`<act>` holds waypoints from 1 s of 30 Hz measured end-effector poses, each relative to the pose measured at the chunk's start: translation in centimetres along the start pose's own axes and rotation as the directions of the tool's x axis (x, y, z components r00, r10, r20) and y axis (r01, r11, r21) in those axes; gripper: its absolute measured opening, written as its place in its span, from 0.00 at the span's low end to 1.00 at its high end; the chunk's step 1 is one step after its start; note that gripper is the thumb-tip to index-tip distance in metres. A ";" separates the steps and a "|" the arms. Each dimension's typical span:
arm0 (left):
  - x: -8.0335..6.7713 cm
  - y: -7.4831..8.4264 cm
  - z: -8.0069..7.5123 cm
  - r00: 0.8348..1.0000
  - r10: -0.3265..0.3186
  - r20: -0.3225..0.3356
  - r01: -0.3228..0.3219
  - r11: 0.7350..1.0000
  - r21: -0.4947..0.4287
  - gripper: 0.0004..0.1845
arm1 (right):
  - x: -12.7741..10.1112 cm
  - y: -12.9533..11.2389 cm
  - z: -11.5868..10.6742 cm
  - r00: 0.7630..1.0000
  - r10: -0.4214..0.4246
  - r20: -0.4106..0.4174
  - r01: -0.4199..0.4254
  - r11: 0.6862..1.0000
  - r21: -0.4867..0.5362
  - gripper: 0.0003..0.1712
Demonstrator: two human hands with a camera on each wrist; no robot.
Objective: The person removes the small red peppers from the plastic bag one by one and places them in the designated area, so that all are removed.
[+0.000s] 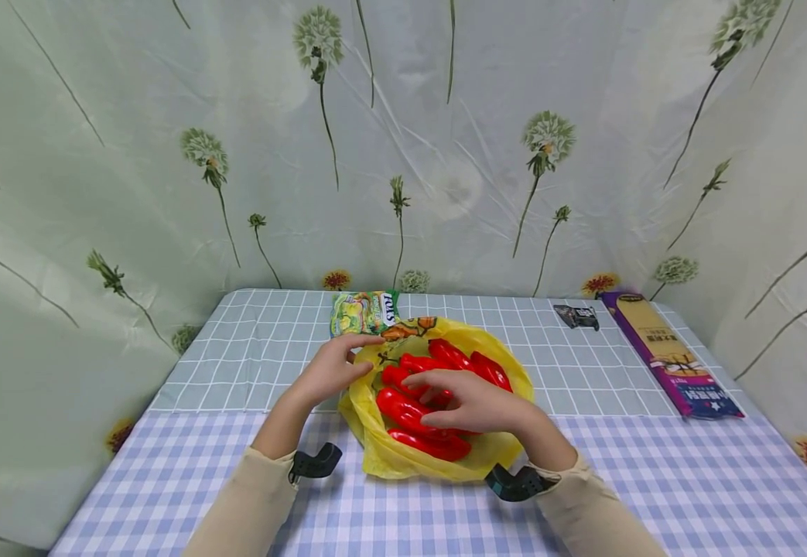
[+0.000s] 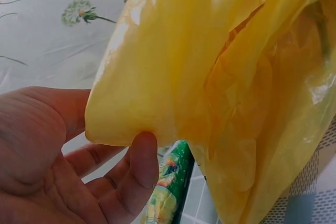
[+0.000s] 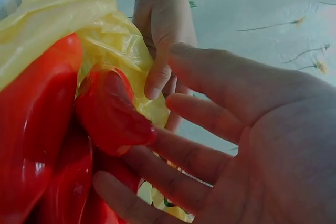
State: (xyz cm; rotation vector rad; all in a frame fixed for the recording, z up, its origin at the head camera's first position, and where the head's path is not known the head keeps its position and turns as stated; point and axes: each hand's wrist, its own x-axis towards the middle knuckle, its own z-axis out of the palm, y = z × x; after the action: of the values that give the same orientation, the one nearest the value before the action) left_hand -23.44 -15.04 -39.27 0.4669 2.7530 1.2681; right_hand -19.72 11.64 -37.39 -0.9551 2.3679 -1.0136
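Observation:
A yellow plastic bag [image 1: 403, 461] lies open on the checked tablecloth with several red peppers [image 1: 412, 415] inside. My left hand [image 1: 333, 370] is at the bag's left rim. In the left wrist view its thumb [image 2: 140, 161] presses the yellow bag [image 2: 210, 77] edge against the fingers. My right hand [image 1: 469, 402] lies over the peppers with its fingers spread. In the right wrist view those straight fingers [image 3: 178, 166] touch a red pepper [image 3: 110, 111], and the left hand [image 3: 163, 30] pinches the yellow bag [image 3: 52, 14] rim behind it.
A green snack packet [image 1: 364, 311] lies just behind the bag. A long purple box [image 1: 669, 354] and a small dark sachet [image 1: 576, 316] lie at the right. A flowered cloth backdrop [image 1: 403, 155] encloses the table on three sides.

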 end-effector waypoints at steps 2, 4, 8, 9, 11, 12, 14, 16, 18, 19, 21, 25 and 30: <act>0.0 0.0 0.0 1.000 0.000 0.003 0.000 1.000 -0.003 0.22 | 0.1 0.0 0.2 1.000 0.018 0.004 -0.018 0.999 -0.029 0.31; 0.0 0.0 0.0 1.000 -0.001 0.005 0.001 1.000 -0.006 0.22 | 0.3 0.0 0.5 1.000 0.030 0.007 -0.029 0.997 -0.067 0.31; 0.0 0.0 0.1 1.000 -0.006 0.008 0.006 1.000 -0.011 0.22 | 0.6 0.0 1.0 0.999 0.037 -0.005 -0.037 0.989 -0.144 0.31; 0.0 0.0 0.1 1.000 -0.007 0.008 0.007 1.000 -0.010 0.22 | 0.6 -0.1 1.1 0.999 0.040 -0.010 -0.041 0.987 -0.156 0.31; 0.0 0.0 0.1 1.000 -0.009 0.008 0.009 1.000 -0.009 0.22 | 0.8 -0.2 1.4 0.999 0.047 -0.026 -0.051 0.982 -0.180 0.32; 0.0 0.0 0.1 1.000 -0.009 0.008 0.009 1.000 -0.007 0.21 | 0.8 -0.2 1.5 0.998 0.051 -0.036 -0.057 0.980 -0.191 0.33; 0.0 0.0 0.1 1.000 -0.008 0.009 0.008 1.000 -0.008 0.21 | 1.0 -0.4 1.8 0.997 0.059 -0.055 -0.070 0.972 -0.223 0.34; 0.0 -0.1 0.1 1.000 -0.006 0.010 0.006 1.000 -0.009 0.21 | 1.2 -0.5 2.1 0.995 0.065 -0.075 -0.082 0.961 -0.264 0.35; 0.1 -0.1 0.2 1.000 -0.006 0.008 0.006 1.000 -0.009 0.21 | 1.4 -0.6 2.4 0.993 0.072 -0.088 -0.095 0.950 -0.297 0.35; 0.1 -0.1 0.2 1.000 -0.006 0.008 0.006 1.000 -0.008 0.21 | 1.4 -0.6 2.5 0.993 0.074 -0.094 -0.100 0.945 -0.310 0.35; 0.1 -0.1 0.2 1.000 -0.003 0.007 0.003 1.000 -0.008 0.21 | 1.5 -0.7 2.7 0.992 0.082 -0.100 -0.111 0.939 -0.325 0.35; 0.1 -0.2 0.2 1.000 -0.007 0.009 0.007 1.000 -0.011 0.22 | 1.5 -0.8 2.7 0.991 0.084 -0.103 -0.114 0.938 -0.328 0.34; 0.1 -0.2 0.3 1.000 -0.012 0.008 0.012 1.000 -0.010 0.21 | 1.4 -0.7 2.5 0.993 0.074 -0.092 -0.100 0.940 -0.326 0.34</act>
State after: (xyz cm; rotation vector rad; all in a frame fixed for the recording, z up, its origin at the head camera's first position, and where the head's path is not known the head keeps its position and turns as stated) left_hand -23.55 -14.89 -39.59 0.4530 2.7375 1.2747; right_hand -18.91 9.12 -38.66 -0.9259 2.6766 -0.6417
